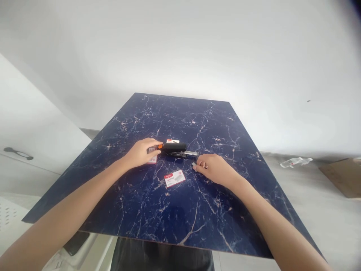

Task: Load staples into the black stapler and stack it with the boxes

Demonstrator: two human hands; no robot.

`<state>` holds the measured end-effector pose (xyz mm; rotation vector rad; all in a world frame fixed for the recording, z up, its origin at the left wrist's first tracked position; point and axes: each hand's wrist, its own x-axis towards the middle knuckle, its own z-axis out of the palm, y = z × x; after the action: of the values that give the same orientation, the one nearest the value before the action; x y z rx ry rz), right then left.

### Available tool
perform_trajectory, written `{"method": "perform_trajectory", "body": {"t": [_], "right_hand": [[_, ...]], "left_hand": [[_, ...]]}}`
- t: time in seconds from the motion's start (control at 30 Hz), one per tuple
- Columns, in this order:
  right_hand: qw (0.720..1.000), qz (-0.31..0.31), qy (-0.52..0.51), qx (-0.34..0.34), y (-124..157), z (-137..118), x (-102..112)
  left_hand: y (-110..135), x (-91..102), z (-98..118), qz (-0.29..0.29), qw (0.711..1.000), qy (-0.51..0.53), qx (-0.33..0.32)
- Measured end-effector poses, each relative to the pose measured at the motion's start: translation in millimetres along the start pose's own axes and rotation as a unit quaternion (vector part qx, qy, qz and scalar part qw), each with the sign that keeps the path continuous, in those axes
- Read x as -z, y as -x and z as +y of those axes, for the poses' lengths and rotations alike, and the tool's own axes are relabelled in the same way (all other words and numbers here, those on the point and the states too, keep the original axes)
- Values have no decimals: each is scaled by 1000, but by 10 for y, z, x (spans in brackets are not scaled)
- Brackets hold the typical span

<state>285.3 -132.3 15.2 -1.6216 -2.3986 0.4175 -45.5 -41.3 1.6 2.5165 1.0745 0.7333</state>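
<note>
A black stapler (176, 147) with an orange rear end lies opened on the dark blue marble table (180, 210), its metal staple rail sticking out to the right. My left hand (142, 152) rests at the stapler's orange end, fingers curled against it and over a small red-and-white box (152, 158). My right hand (216, 168) sits just right of the rail, fingertips pinched on a small pale piece (194, 165) that I cannot name. A staple box (174, 178) lies flat between my hands. A third small box (172, 141) peeks out behind the stapler.
A white cabinet with a dark handle (18, 153) stands at the left. On the floor at the right lie a plastic bottle (295, 162) and a piece of cardboard (342, 176). A white wall rises behind the table.
</note>
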Motion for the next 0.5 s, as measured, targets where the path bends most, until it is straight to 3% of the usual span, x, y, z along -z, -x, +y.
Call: {"method": "perform_trajectory", "body": {"t": [0.23,0.5], "right_hand": [[979,27,197,37,-39,61,-38],[984,37,172,21,-52,166,-44]], "left_hand": [[2,10,47,-3,1000,2,8],[6,-14,17,-6,1000,-1,8]]}}
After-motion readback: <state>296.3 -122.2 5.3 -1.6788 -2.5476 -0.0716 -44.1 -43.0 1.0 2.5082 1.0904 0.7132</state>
